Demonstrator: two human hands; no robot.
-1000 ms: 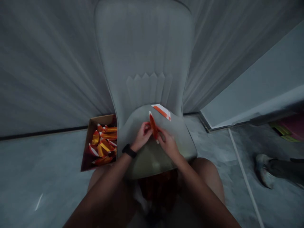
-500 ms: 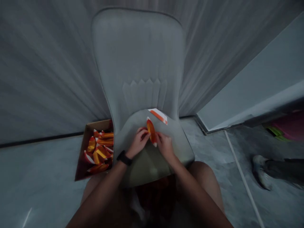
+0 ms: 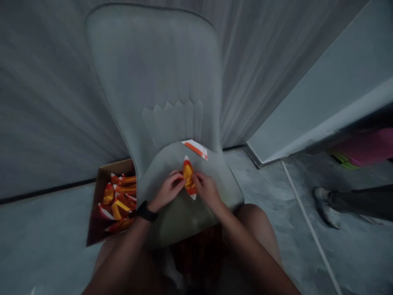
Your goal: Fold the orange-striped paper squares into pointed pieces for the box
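Grey pleated drapes (image 3: pixel 260 61) fill the background behind a grey upholstered chair (image 3: pixel 147 73), lighting dim. Folded orange-and-yellow paper piece (image 3: pixel 188 177) is held between both hands over the middle of the chair seat (image 3: pixel 181 229). Boat-like shape, pointed at both ends, white tips, long axis near vertical in view. Can't tell if it touches the seat.

Left hand (image 3: pixel 167 190) is on its left side, fingers (image 3: pixel 176 176) closed and pinching it. Right hand (image 3: pixel 207 190) is on the other side, fingers (image 3: pixel 198 178) also closed on it. Black wristwatch (image 3: pixel 146 212) on the left wrist.

Flat orange-and-white paper strip (image 3: pixel 195 148) lies on the rear of the seat, just beyond the folded piece, not touching the hands. Cardboard box (image 3: pixel 115 166) stands just left of the seat, holding a heap of similar folded pieces (image 3: pixel 118 200) in orange, yellow and white.

Person's bare knees (image 3: pixel 258 219) sit below the seat. On the grey floor (image 3: pixel 353 258) to the right: long white rod (image 3: pixel 307 221), a leg in dark trousers (image 3: pixel 359 200) with a pale shoe (image 3: pixel 325 207), and a pink item (image 3: pixel 365 146) beyond.
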